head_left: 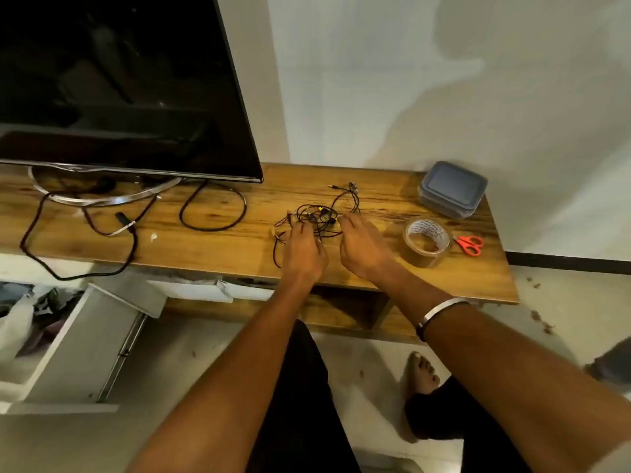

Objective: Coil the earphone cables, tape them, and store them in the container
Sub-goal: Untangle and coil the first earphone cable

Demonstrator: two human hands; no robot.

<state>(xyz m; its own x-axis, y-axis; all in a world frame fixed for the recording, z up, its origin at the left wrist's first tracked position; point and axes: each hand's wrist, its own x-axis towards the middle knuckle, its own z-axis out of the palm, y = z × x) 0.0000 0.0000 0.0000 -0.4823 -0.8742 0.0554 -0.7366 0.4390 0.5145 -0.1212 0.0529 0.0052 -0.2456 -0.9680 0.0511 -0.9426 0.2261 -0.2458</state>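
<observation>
A tangle of black earphone cables [316, 215] lies on the wooden TV stand [239, 240], one strand running back to an earbud and plug [351, 187]. My left hand [302, 249] reaches onto the near left side of the tangle, fingertips among the strands. My right hand [362, 245] reaches in from the right, its fingertips at the cables by a small yellow piece. Whether either hand pinches a strand is hidden by the fingers. A roll of brown tape [426, 242] stands to the right, red scissors [470, 244] beside it. A grey lidded container [452, 189] sits at the back right.
A large black TV [119, 87] fills the left of the stand, with thick black cables [211, 209] looped under it. An open white drawer [85, 339] juts out at lower left. The stand's right edge is just past the scissors. My bare foot [421, 373] is on the floor.
</observation>
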